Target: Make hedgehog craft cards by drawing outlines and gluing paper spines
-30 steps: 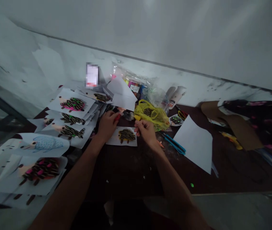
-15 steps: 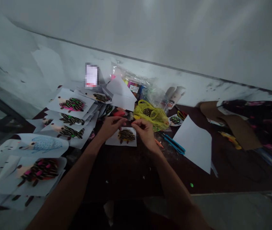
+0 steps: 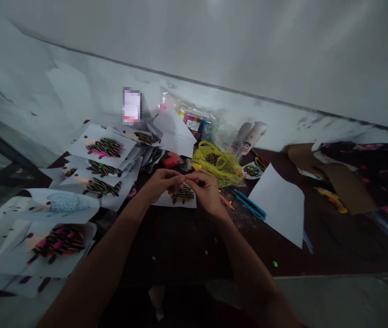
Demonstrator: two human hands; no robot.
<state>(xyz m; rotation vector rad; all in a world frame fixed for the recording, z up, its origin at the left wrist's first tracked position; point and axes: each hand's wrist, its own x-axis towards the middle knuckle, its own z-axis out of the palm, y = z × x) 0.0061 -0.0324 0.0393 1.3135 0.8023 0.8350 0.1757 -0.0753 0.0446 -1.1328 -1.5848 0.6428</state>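
Observation:
My left hand (image 3: 162,183) and my right hand (image 3: 204,186) meet at the fingertips above a small white card (image 3: 166,201). Both are pinched closed; whatever sits between the fingertips is too small or hidden to name. On the card is a hedgehog figure (image 3: 184,193) with dark, striped spines over a yellowish body, partly covered by my fingers. Just behind my hands lie a red lump (image 3: 171,160) and a yellow plastic bag (image 3: 226,169) with a dark, spiny-looking clump inside.
To the left, stacked sheets (image 3: 125,157) carry several hedgehog pictures. A blue box cutter (image 3: 250,205), an orange pencil-like stick (image 3: 227,202) and a white sheet (image 3: 279,205) lie on the right. Farther right are brown cardboard (image 3: 346,187) and dark flowered cloth (image 3: 381,182).
My hands have come together from slightly apart, so their fingertips now meet over the card and cover more of the hedgehog. The view has shifted slightly.

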